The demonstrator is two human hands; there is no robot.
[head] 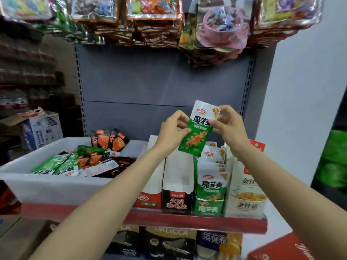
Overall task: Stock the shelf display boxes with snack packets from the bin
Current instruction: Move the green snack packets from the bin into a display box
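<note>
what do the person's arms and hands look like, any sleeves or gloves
Both arms are bare from the frame edge to the fingers: no sleeves, gloves, watch or bracelets in view. The left hand and right hand show no rings that can be made out; nails look short and unpainted.

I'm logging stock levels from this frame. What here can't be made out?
- Head view: red display box and black display box contents, hidden by their white walls.
- White bin: lower packets buried.
- Green packet: small print blurred, edges covered by left hand and right hand.
</note>
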